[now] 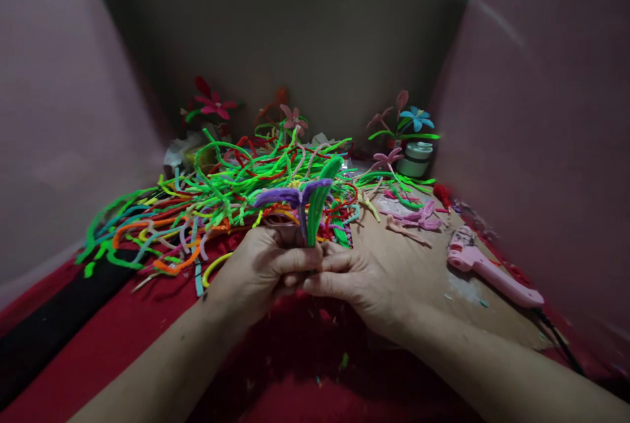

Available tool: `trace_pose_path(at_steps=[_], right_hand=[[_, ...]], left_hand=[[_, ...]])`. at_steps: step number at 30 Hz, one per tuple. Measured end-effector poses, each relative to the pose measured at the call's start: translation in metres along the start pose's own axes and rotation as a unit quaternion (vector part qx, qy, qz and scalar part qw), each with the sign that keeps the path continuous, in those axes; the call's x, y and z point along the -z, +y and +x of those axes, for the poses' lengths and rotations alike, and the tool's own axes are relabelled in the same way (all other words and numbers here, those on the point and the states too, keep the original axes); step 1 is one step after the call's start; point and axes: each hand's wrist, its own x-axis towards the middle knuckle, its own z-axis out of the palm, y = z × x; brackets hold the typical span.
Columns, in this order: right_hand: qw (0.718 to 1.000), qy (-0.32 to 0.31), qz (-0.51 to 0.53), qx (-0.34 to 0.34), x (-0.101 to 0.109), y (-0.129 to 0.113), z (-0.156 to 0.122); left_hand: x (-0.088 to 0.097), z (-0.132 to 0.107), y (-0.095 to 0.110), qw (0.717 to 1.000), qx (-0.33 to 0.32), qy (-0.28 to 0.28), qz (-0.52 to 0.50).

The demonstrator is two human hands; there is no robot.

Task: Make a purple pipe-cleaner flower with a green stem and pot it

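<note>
1. While pinched low in the narrowed fingers of the left hand (266, 262), also met by close-set fingers of the right hand (352, 275); cannot tell their exact hold.
2. Just above, upright: find a purple flower (294, 197) with 1 green leaf (319, 208) alongside. Probably light, fuzzy, not slippery; wiry enough to stand, easily bent up top. Best gripped low.
3. Beyond, see a heap of pipe cleaners (256, 177), likely apt to snag fuzz.
</note>
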Motion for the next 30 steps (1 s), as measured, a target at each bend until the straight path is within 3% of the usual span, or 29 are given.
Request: trace_pose_path(at_steps=[5,11,16,20,24,30], right_hand=[[1.0,-0.006,0.0,0.028,-0.001,-0.001,-0.001],[0.999,0.027,0.02,0.026,0.001,0.008,0.002],[0.998,-0.013,0.025,-0.047,0.004,0.006,0.003],[0.999,-0.007,0.011,-0.049,0.01,0.006,0.003],[0.997,-0.049,-0.007,-0.056,0.01,0.005,0.001],[0.999,-0.035,0.009,-0.007,0.003,0.005,0.001]], left_hand=[[0.005,0.001,0.003,0.997,0.03,-0.061,-0.04],[0.002,0.001,-0.001,0.999,0.011,-0.034,-0.028],[0.002,0.004,-0.001,1.0,-0.012,0.015,0.015],[0.007,0.006,0.001,0.998,0.041,-0.045,-0.005],[0.009,0.005,0.001,0.992,0.068,-0.095,-0.041],[0.008,0.006,0.0,0.992,0.049,-0.103,-0.059]])
